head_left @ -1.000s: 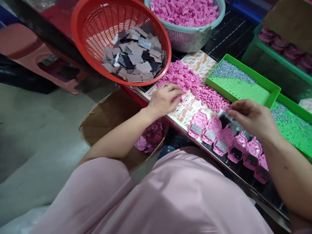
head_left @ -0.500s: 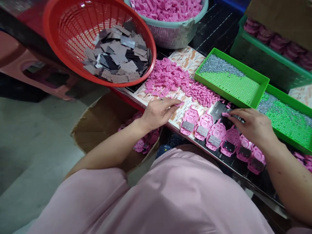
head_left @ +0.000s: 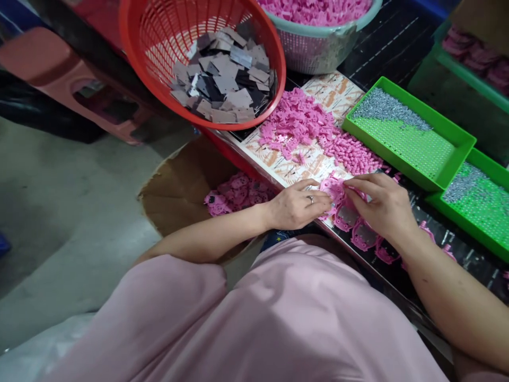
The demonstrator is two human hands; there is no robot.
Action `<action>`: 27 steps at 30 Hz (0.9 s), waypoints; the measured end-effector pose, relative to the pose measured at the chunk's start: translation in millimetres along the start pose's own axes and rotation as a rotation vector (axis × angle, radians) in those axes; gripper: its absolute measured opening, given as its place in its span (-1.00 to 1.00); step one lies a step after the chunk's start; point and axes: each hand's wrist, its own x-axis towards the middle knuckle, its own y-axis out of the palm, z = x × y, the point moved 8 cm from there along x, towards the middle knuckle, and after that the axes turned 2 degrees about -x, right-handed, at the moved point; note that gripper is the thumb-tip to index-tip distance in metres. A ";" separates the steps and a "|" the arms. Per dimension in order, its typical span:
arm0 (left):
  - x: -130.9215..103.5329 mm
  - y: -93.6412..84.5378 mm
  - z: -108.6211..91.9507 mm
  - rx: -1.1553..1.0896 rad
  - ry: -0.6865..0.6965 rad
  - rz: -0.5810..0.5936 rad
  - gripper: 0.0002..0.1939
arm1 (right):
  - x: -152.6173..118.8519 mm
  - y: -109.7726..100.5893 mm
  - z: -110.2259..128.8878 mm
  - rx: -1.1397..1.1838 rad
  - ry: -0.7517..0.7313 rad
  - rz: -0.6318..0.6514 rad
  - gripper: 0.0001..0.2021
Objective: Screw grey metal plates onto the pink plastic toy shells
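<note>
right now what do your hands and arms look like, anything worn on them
Both hands are bare of gloves. The left hand wears a slim, silvery ring on one finger; no ring can be made out on the right hand. The forearms are uncovered, below a loose, plain, pale pink garment.

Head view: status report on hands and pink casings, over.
Both hands, left hand and right hand, at leftmost pink casing. Grip unclear. Right hand partly hides the row. Red basket clear of both.

It's an assembly wkshp w/ bulk pink pcs [head_left: 298, 119], red basket [head_left: 230, 126], green tray [head_left: 392, 159]
</note>
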 end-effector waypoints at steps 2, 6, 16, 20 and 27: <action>0.6 -1.6 -1.9 0.011 0.017 -0.018 -0.85 | 6.3 12.7 2.9 -0.040 -0.002 0.009 -0.79; 1.2 -0.8 -2.9 0.025 0.032 -0.021 -0.83 | 9.7 25.5 3.8 -0.100 -0.022 0.057 -0.76; -0.9 0.5 -1.8 0.006 0.025 -0.014 -0.82 | 4.7 25.6 28.3 -0.494 -0.182 0.129 -0.82; -1.1 1.8 -3.1 0.067 0.034 -0.027 -0.81 | 4.7 19.4 23.8 -0.448 -0.219 0.097 -0.83; -1.0 0.0 -4.3 0.143 0.070 -0.061 -0.82 | 53.5 11.3 17.4 -0.192 -0.037 0.122 -0.70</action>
